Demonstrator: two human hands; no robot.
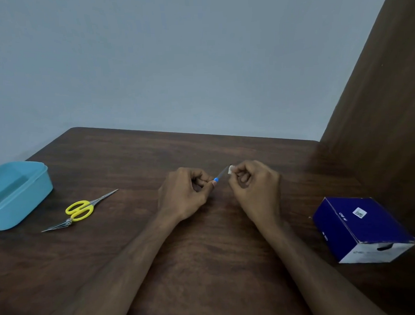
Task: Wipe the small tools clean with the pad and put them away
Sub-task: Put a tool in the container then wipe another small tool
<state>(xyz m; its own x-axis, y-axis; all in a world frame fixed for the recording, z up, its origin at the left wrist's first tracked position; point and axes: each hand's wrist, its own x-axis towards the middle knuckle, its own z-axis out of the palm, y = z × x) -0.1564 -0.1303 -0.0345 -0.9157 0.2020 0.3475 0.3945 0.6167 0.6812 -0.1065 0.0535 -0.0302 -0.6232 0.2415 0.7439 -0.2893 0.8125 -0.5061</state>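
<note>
Two hands work above mid-table: left hand point(183, 193) pinches the tool point(220, 176) by its blue end, right hand point(255, 186) pinches the pad point(230, 169) on its tip. Judgement: grip firmly, draw the pad tipward. Scissors point(81, 209) and tub point(18, 194) lie far left.

A dark wooden table point(206, 252) is seen against a grey wall. At its left edge a light blue container point(15, 194) is set; just beside it yellow-handled scissors point(82, 208) and metal tweezers point(56, 226) are laid. A dark blue box point(361, 226) is placed at the right
</note>
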